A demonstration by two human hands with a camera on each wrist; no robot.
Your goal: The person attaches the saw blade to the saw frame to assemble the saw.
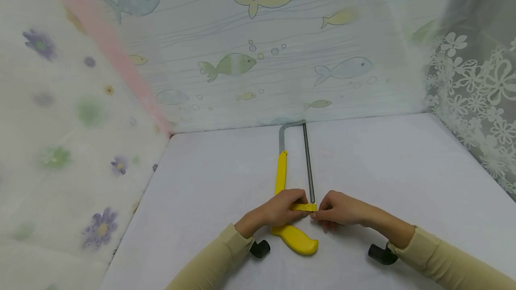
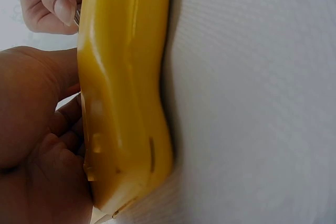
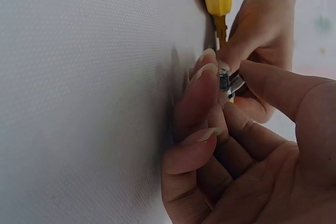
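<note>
A hacksaw with a yellow handle (image 1: 298, 240) and a grey metal frame (image 1: 282, 135) lies on the white table, its dark blade (image 1: 308, 164) on the right side. My left hand (image 1: 278, 209) holds the saw by the yellow blade mount (image 1: 302, 207) near the handle. At the mount's outer end my right hand (image 1: 342, 208) pinches a small metal wing nut (image 3: 224, 80) between thumb and fingers. In the left wrist view the yellow handle hides part of the left fingers. Much of the nut is covered by fingertips.
White cloth covers the table (image 1: 209, 169). A fish-printed curtain (image 1: 185, 48) hangs along the back edge, a flowered one (image 1: 60, 115) on the left and a lace one (image 1: 483, 79) on the right. Black wrist-camera pieces (image 1: 260, 249) stick out below both sleeves.
</note>
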